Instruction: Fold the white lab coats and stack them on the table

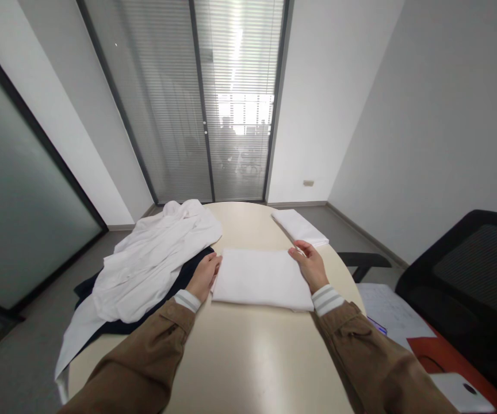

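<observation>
A folded white cloth (pixel 261 279), probably a garment, lies flat as a neat rectangle on the pale table (pixel 248 356) in front of me. My left hand (pixel 205 276) is closed at its left edge, the thumb and fingers pressed together there. At the upper right corner, my right hand (pixel 311 269) pinches the cloth between thumb and fingers. Another folded white cloth (pixel 301 226) rests at the table's right edge, just beyond my right hand. To the left, a loose heap of white clothing (pixel 157 259) lies over a dark navy cloth (pixel 188 270).
A black mesh office chair (pixel 473 276) stands at the right. Papers (pixel 397 307), a pen (pixel 377 326), an orange-red folder (pixel 429 351) and a white device (pixel 459 391) lie beside the table, low on the right. Behind the table is a glass partition with blinds (pixel 240 115).
</observation>
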Demonstrator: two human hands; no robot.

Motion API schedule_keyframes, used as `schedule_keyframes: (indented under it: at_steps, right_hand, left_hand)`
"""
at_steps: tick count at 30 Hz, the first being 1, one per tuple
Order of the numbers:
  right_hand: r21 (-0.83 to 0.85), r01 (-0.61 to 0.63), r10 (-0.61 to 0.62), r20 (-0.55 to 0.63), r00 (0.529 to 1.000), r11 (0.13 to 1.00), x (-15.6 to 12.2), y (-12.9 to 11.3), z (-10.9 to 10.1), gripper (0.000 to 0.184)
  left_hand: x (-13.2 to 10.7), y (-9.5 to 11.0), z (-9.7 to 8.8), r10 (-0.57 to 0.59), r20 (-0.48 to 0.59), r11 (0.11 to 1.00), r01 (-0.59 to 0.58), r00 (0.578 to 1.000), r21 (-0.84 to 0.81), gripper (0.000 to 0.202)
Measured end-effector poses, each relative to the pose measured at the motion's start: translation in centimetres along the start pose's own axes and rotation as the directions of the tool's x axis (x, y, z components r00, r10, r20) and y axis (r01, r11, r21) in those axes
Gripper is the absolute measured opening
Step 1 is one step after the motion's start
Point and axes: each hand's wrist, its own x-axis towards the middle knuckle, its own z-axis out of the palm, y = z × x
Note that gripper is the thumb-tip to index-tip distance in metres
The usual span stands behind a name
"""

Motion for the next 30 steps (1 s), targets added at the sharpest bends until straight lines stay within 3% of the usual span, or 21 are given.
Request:
schedule_keyframes:
  at_steps: [3, 7, 10, 13, 16, 20, 23, 27, 30]
  right_hand:
    - [0.025, 0.016, -0.016, -0.021, 1.0, 1.0, 0.4, 0.1, -0.1, 0.053]
    - [0.045, -0.028, 0.028, 0.002, 1.0, 0.999, 0.0, -0.4, 0.1, 0.058]
    - [0.055, -0.178, 0.173, 0.077, 0.982, 0.983, -0.7, -1.0, 0.5, 0.061]
    - [0.029, -0.297, 0.283, 0.234, 0.93, 0.954, -1.6, -1.6, 0.9, 0.052]
    - [-0.028, -0.333, 0.315, 0.409, 0.857, 0.943, -2.2, -2.1, 1.0, 0.043]
    - [-0.013, -0.322, 0.278, 0.539, 0.796, 0.947, -2.7, -2.5, 0.7, 0.062]
    - [-0.039, -0.326, 0.294, 0.539, 0.789, 0.945, -2.8, -2.6, 0.3, 0.073]
    - [-0.087, -0.309, 0.311, 0.487, 0.816, 0.947, -2.5, -2.4, 0.2, 0.072]
    - [-0.102, -0.276, 0.292, 0.451, 0.844, 0.956, -2.2, -2.5, 0.2, 0.072]
  left_hand:
    - [-0.4, 0.0, -0.1, -0.048, 0.121, 0.994, 0.035, 0.991, 0.105, 0.038]
    - [-0.6, -0.2, 0.1, 0.089, 0.231, 0.978, -0.13, 0.969, 0.165, 0.055]
    - [-0.5, -0.3, 0.2, 0.259, 0.22, 0.945, -0.294, 0.94, 0.141, 0.06]
    - [-0.1, -0.3, 0.2, 0.389, 0.162, 0.901, -0.411, 0.907, 0.14, 0.058]
    - [0.4, -0.4, 0.1, 0.464, 0.094, 0.871, -0.473, 0.881, 0.132, 0.055]
    - [0.8, -0.5, -0.1, 0.509, 0.074, 0.844, -0.514, 0.858, 0.152, 0.052]
    - [0.9, -0.5, -0.3, 0.53, 0.099, 0.813, -0.538, 0.842, 0.222, 0.048]
    - [0.8, -0.5, -0.5, 0.57, 0.12, 0.713, -0.562, 0.813, 0.418, 0.041]
    - [0.9, -0.8, -0.6, 0.522, 0.092, 0.723, -0.497, 0.848, 0.48, 0.042]
